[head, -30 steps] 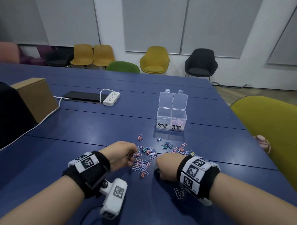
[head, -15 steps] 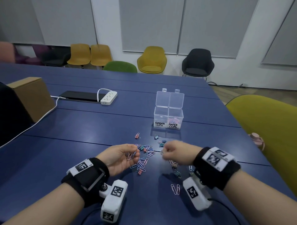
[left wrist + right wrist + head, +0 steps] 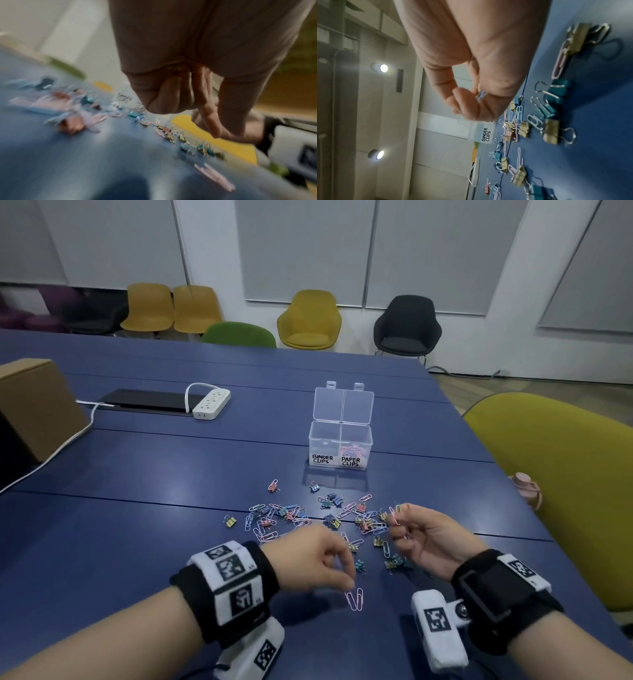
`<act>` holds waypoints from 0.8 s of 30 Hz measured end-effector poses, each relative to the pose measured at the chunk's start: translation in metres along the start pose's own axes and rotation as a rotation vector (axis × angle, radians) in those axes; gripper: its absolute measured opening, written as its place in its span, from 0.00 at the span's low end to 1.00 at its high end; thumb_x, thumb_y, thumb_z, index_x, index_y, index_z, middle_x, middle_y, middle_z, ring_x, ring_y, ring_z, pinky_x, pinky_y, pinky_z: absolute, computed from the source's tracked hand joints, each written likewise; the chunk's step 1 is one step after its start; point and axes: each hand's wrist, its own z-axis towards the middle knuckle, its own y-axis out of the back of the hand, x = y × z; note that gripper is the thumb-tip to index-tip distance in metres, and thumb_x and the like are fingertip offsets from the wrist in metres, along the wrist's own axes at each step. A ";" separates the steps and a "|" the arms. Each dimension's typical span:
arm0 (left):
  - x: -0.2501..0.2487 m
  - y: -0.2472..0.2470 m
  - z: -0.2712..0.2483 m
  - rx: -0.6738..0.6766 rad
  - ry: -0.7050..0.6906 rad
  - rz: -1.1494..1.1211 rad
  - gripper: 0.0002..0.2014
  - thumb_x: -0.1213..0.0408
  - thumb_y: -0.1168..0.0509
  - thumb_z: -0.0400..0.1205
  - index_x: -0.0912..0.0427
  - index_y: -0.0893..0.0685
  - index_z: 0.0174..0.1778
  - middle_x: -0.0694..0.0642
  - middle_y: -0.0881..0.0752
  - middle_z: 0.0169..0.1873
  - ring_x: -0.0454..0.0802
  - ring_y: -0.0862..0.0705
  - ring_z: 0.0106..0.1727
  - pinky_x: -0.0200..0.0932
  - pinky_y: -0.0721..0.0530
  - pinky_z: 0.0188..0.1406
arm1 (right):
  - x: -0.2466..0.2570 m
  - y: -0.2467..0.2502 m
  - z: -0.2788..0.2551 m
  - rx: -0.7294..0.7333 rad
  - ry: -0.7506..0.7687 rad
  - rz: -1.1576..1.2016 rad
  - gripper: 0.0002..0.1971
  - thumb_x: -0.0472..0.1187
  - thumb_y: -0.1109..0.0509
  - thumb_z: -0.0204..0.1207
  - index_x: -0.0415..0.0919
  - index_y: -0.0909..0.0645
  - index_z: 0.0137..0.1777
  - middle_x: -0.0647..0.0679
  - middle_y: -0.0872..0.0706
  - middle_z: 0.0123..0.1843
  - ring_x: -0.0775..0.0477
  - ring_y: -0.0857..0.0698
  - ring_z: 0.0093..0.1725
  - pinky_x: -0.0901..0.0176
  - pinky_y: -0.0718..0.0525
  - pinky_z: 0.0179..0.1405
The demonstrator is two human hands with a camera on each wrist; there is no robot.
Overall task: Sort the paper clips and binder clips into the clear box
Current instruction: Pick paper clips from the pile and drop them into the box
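The two pink paper clips (image 3: 355,599) lie on the table nearest me, well short of the clear box (image 3: 340,447), w/ my left hand (image 3: 315,556) just above them, fingers curled down, nothing gripped yet. My right hand (image 3: 423,537) cups a few paper clips beside the pile. I'd pinch both pinks together, flat, then drop in the box's PAPER CLIPS side, not BINDER.

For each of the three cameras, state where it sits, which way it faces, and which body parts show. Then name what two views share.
Head: worn on the head, facing forward and down over the blue table at the clear two-compartment plastic box; both forearms, left hand and right hand show.
Left wrist: under the left wrist, facing along the curled fingers; blurred.
Right wrist: under the right wrist, facing along the palm, rolled sideways; fingers pinch a blue paper clip.
Shared: head and right wrist both show the box's BINDER CLIPS label.
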 end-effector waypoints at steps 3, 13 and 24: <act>-0.012 -0.012 0.006 0.024 -0.072 0.292 0.12 0.57 0.28 0.74 0.49 0.12 0.53 0.47 0.16 0.34 0.35 0.26 0.34 0.30 0.30 0.36 | 0.003 0.006 0.002 0.067 -0.008 0.174 0.18 0.26 0.25 0.46 0.39 0.28 0.33 0.46 0.27 0.29 0.53 0.33 0.22 0.66 0.37 0.15; -0.017 -0.024 0.019 0.103 -0.104 0.481 0.10 0.65 0.30 0.76 0.51 0.12 0.51 0.51 0.11 0.47 0.51 0.16 0.50 0.39 0.25 0.43 | 0.021 0.003 0.005 -0.099 -0.088 -0.311 0.11 0.34 0.46 0.81 0.40 0.26 0.38 0.51 0.33 0.24 0.56 0.40 0.19 0.69 0.47 0.16; 0.004 -0.010 0.021 0.122 0.093 0.470 0.07 0.57 0.28 0.75 0.57 0.13 0.41 0.56 0.10 0.41 0.48 0.20 0.37 0.38 0.27 0.39 | 0.037 -0.014 0.008 -0.161 -0.050 -1.248 0.17 0.41 0.41 0.83 0.42 0.24 0.31 0.51 0.35 0.27 0.54 0.36 0.22 0.67 0.39 0.16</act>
